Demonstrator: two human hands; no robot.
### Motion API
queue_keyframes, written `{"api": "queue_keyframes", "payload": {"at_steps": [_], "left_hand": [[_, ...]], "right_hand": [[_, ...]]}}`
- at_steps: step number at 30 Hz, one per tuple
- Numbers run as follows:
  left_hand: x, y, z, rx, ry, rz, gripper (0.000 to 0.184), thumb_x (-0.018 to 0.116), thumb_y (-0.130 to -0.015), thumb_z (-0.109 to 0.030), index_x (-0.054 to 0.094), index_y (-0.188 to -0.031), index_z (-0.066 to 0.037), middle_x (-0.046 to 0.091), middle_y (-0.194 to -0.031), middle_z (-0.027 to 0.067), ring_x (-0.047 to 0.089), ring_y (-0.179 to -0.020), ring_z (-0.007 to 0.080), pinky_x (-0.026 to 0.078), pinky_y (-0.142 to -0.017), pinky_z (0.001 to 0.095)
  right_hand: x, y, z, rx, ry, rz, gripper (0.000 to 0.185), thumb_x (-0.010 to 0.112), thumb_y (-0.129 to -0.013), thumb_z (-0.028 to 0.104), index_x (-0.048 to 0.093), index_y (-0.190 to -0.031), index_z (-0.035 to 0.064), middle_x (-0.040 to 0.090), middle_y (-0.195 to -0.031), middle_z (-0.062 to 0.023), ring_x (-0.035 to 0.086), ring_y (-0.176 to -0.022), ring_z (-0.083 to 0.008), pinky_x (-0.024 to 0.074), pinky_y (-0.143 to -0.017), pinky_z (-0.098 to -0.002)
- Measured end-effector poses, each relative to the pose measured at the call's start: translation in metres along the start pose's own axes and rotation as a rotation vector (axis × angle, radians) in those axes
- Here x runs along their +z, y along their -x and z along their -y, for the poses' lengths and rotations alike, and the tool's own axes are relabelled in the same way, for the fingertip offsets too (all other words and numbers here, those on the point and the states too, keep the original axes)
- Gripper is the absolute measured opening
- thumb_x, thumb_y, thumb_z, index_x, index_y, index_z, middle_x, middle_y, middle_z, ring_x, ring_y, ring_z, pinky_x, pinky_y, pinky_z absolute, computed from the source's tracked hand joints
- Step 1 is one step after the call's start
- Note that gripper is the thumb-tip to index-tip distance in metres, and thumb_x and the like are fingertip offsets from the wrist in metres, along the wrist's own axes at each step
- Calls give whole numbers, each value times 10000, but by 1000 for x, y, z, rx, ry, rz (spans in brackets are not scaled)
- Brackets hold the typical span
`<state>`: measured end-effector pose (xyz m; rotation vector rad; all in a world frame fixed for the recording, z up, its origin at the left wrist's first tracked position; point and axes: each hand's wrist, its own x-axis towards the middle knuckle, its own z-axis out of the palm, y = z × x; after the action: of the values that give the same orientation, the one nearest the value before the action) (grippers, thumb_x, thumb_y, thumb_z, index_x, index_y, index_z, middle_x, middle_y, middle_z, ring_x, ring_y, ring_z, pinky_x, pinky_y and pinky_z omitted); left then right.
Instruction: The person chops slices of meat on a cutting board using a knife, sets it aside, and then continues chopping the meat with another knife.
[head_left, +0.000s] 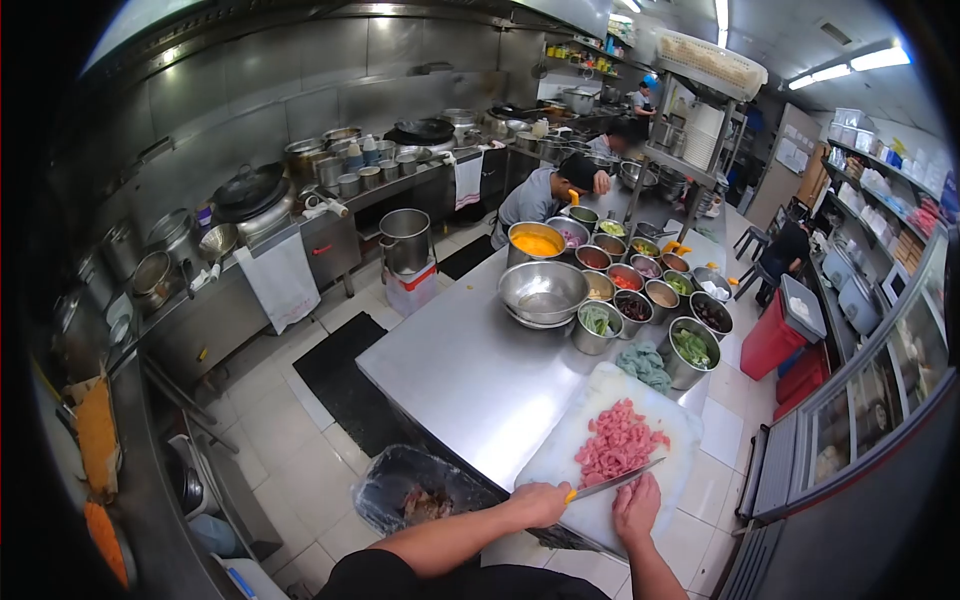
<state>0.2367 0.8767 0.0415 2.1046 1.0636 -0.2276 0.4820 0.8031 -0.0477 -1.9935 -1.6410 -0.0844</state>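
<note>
My left hand (541,505) is closed around the yellow handle of a knife (612,479). Its blade points right, across the near edge of a heap of chopped raw pink meat (618,441). Close beside the blade is my right hand (637,508), fingers extended forward and near the blade's side; whether they touch it I cannot tell. Under the meat lies a white cutting board (548,462), at the near corner of the steel table (450,365). A crumpled green cloth (643,366) sits just beyond the board.
Several steel pots of vegetables and sauces, including one of leafy greens (692,347), crowd the far table beside a steel bowl (543,290). A dark plastic tub (425,492) stands low at left. Past the pots a co-worker (535,202) leans over. A red bin (772,332) stands right.
</note>
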Motion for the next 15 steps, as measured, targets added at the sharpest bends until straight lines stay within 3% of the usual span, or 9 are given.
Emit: {"api": "queue_keyframes", "payload": {"at_steps": [5, 10, 13, 15], "left_hand": [[9, -12, 1, 104, -28, -88, 295, 397, -1012, -187, 510, -1230, -25, 691, -1034, 242, 680, -1002, 430, 515, -840, 542], [-4, -9, -6, 145, -53, -13, 324, 423, -982, -135, 488, -1271, -4, 692, -1086, 263, 686, -1014, 433, 534, -826, 543], [-16, 3, -17, 142, -37, -11, 320, 408, -975, -116, 484, -1260, 9, 687, -1084, 277, 685, -1015, 437, 533, -823, 548], [-18, 6, -24, 143, -13, -7, 313, 401, -969, -103, 486, -1246, 16, 685, -1079, 283, 684, -1013, 440, 532, -822, 550]], "right_hand": [[1, 3, 14, 17, 135, -23, 571, 565, -929, 221, 451, -1359, -137, 506, -1353, -345, 468, -1268, -497, 362, -1099, -537], [1, 0, 14, 25, 217, -30, 574, 560, -923, 229, 454, -1354, -136, 502, -1345, -339, 449, -1289, -489, 339, -1122, -524], [5, -6, -30, 49, -104, 184, 467, 562, -911, 193, 492, -1257, -112, 514, -1281, -309, 482, -1204, -467, 361, -1077, -514], [-7, 0, -25, 36, -146, -68, 355, 560, -900, 158, 498, -1158, -79, 519, -1201, -276, 493, -1119, -436, 380, -1015, -508]]}}
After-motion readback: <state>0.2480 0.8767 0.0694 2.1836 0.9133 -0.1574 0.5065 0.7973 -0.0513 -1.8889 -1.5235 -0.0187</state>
